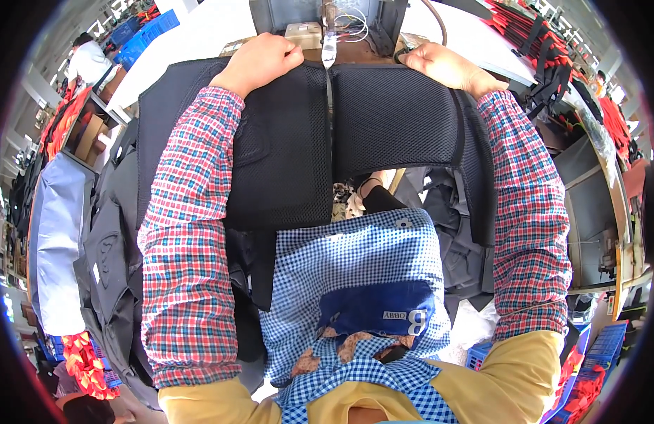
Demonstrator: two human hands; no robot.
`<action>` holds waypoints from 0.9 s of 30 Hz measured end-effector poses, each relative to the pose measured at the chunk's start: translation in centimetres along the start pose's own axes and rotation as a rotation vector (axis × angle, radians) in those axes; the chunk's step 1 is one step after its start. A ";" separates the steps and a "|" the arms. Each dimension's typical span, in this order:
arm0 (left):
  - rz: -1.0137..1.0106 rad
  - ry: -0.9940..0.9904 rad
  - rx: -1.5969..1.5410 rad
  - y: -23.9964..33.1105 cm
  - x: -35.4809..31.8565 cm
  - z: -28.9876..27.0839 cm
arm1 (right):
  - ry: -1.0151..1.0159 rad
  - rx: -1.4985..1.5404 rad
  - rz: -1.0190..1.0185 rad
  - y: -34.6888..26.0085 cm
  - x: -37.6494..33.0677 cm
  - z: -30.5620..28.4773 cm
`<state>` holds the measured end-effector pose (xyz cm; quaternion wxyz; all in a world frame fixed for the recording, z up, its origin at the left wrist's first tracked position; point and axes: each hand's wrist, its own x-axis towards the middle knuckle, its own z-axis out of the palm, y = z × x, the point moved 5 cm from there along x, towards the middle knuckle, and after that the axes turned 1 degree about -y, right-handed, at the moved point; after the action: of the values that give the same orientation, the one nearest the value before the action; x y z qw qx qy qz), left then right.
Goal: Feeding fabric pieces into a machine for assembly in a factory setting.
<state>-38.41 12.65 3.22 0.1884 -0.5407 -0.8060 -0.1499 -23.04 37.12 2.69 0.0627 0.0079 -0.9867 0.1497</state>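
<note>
Two black mesh fabric panels [291, 162] hang over the table edge in front of me, with a narrow gap between them. My left hand [264, 62] is closed at the top edge of the left panel, knuckles up, and its fingertips are hidden. At the far corner of the right mesh panel [394, 113], my right hand [445, 65] is closed with its fingers curled over the edge; what lies under them is partly hidden. Between my hands, a lit white tip on the machine [330, 53] comes down right at the gap. Both forearms wear checked sleeve covers.
A grey machine housing [383, 21] with thin wires stands at the far middle. Dark fabric pieces [115, 254] pile up on the left, and more [461, 240] hang at the right. Black straps and red pieces [539, 56] lie far right. A blue checked apron [355, 261] covers my lap.
</note>
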 end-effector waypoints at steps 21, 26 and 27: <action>-0.212 0.122 0.124 -9.3 -2.3 -2.9 | 0.094 0.146 0.209 6.9 -2.0 -2.7; -0.223 0.196 0.056 -6.4 -4.6 -8.0 | 0.192 -0.358 0.362 16.5 -14.5 -9.1; -0.241 0.224 0.066 -5.3 -5.4 -9.1 | 0.199 -0.385 0.339 16.0 -16.4 -9.0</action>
<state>-40.21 2.23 8.52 0.2757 -0.4135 -0.8434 -0.2041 -6.19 54.97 4.43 0.1338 -0.1842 -0.9732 -0.0323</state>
